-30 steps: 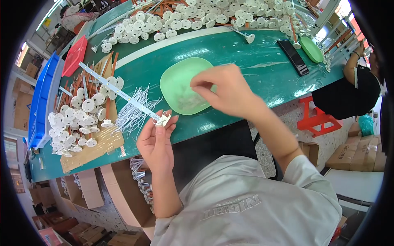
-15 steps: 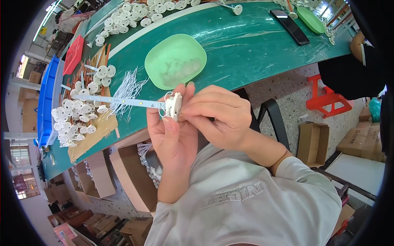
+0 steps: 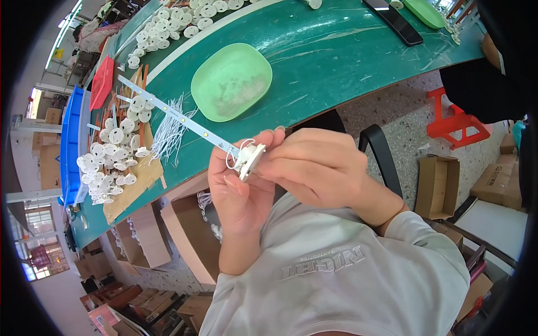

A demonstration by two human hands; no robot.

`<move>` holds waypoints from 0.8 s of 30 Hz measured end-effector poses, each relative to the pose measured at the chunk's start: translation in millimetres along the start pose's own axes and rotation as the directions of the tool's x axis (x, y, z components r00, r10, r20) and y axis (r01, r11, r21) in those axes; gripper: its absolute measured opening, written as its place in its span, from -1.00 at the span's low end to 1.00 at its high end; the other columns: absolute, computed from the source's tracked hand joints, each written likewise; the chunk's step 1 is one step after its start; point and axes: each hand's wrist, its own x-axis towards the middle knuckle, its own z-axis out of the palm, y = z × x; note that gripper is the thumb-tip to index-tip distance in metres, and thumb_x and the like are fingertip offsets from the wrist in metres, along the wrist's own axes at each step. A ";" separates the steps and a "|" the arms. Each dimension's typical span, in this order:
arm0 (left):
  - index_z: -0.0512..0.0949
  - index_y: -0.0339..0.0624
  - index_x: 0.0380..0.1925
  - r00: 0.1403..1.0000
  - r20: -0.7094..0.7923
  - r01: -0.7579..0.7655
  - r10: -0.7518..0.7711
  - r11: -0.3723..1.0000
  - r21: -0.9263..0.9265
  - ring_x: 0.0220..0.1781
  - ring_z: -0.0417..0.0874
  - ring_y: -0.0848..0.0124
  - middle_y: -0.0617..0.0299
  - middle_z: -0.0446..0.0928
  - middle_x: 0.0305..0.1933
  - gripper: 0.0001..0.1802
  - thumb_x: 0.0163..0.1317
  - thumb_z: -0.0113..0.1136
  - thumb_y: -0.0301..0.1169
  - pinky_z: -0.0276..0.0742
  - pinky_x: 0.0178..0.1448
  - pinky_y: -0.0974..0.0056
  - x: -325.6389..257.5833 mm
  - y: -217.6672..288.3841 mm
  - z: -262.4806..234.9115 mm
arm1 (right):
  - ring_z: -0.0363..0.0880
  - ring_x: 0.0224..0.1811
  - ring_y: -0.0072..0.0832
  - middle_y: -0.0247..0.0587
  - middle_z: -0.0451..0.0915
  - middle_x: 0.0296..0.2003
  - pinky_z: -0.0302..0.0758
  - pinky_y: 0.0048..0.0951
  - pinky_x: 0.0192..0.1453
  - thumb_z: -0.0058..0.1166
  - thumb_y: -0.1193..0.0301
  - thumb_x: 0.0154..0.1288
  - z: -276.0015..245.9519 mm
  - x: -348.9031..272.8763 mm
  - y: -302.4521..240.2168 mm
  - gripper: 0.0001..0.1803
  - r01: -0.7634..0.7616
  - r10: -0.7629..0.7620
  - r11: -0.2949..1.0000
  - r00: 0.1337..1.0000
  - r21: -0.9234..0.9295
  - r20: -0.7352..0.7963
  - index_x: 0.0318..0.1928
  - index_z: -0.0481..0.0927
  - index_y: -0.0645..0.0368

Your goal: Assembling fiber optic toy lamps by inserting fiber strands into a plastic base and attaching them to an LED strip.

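Holding a small white round fitting between both hands, the person works just in front of the near edge of the green table, above the lap. The left hand is cupped palm-up under the fitting, fingers curled closed around its lower side; the right hand is closed over it from the right, fingertips pinching its rim. A long narrow white light strip runs from the fitting up and to the left, out over the table, and a thin white wire loop hangs at the joint. Judged from this pose, the likeliest fault is the strip levering out of the fitting: its free length is unsupported and any twist of the wrists would bend or crack it at the joint. The wire loop could also snag on a finger and pull loose. Both forearms rise from the lower edge, the left nearly vertical, the right bent in from the right side with the wrist flexed inward. On the table beyond the hands lies a pale green shallow dish; left of the dish lie a bundle of thin white wires and a heap of white round fittings on brown cardboard.
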 end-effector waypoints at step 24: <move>0.31 -0.17 -0.01 0.960 -0.234 -0.110 0.151 0.977 0.182 0.36 0.39 0.02 -0.06 0.45 0.23 -0.59 0.34 0.16 -0.15 0.19 0.49 -0.08 2.3 -29.7 5.5 | 0.60 -0.50 -0.28 -0.12 0.60 -0.45 0.58 -0.44 -0.44 0.16 0.70 -0.02 26.6 -13.2 3.7 -0.87 -0.028 -0.023 0.953 0.986 -0.302 -0.166 -0.39 0.58 0.32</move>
